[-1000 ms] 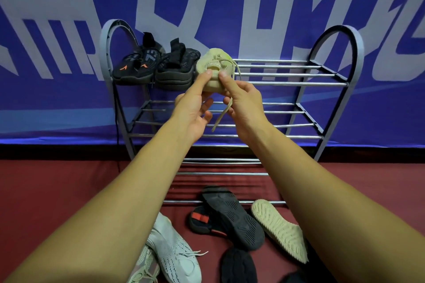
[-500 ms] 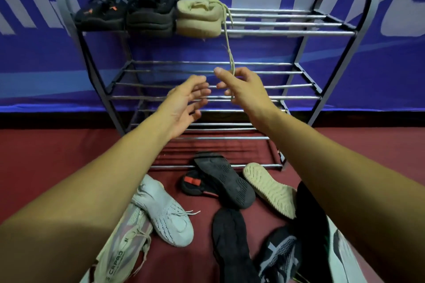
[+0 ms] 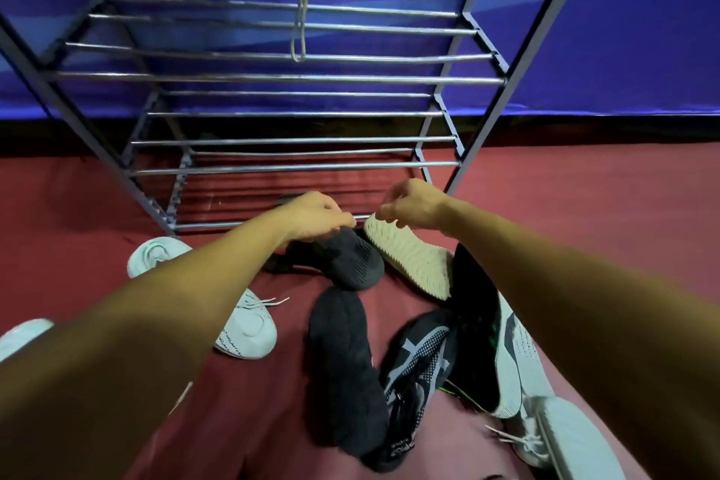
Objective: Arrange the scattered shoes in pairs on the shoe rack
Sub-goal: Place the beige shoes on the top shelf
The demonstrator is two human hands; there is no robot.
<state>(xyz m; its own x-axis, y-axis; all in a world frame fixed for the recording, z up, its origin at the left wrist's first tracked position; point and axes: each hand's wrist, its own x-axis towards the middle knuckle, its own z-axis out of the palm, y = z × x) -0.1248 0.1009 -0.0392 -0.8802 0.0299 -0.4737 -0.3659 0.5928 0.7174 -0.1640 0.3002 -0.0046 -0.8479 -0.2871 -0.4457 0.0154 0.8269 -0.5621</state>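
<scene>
Right hand [image 3: 413, 207], centre of view: grip closed, thumb and forefinger curled onto the toe end of the beige shoe [image 3: 413, 261]. This shoe lies sole-up on the red floor [image 3: 584, 214], with its heel toward 5 o'clock.

Left hand [image 3: 315, 216], at 9 o'clock of the right hand and apart from it: fingers curled over the toe of a black shoe [image 3: 350, 265], which is also sole-up. Whether this grip is clamped on that shoe cannot be told.

Both hands lie just in front of the bottom rail of the shoe rack [image 3: 272, 79], which fills the view toward 12 o'clock. A beige lace [image 3: 300, 31] hangs from above the frame across the rack's upper visible tier. A blue banner [image 3: 584, 31] stands behind the rack.

At 6 o'clock lies a second black shoe [image 3: 343, 362], with a black-and-grey knit shoe [image 3: 420, 362] beside it at its 3 o'clock. At 5 o'clock a white-and-black shoe [image 3: 510, 362] lies on its side, near the beige heel. At 8 o'clock a white shoe [image 3: 249, 327] is partly covered by the left forearm.
</scene>
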